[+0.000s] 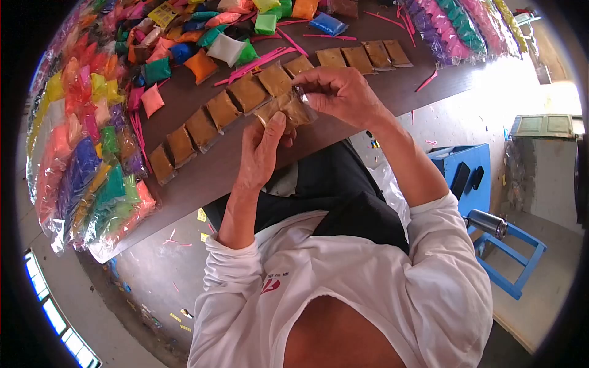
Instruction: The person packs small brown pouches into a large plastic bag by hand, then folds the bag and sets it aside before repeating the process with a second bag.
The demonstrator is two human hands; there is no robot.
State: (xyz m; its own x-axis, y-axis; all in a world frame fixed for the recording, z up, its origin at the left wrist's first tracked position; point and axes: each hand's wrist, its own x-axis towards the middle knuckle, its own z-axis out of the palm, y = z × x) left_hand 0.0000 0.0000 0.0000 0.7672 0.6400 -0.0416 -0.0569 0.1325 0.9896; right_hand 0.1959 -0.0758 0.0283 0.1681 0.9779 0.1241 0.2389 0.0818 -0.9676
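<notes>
A brown packet in a clear plastic wrapper is held up near the table's front edge. My left hand is closed on its lower left part, thumb on top. My right hand pinches the wrapper's upper right edge between thumb and fingers. Just beyond lies a row of similar flat brown packets on the dark table. More brown packets continue that row to the right. My fingers partly hide the held packet and its neighbours.
Many coloured packets are piled at the back, with pink plastic strips among them. Long bags of coloured packets line the left end; others lie at the back right. A blue stool and a metal flask stand at right.
</notes>
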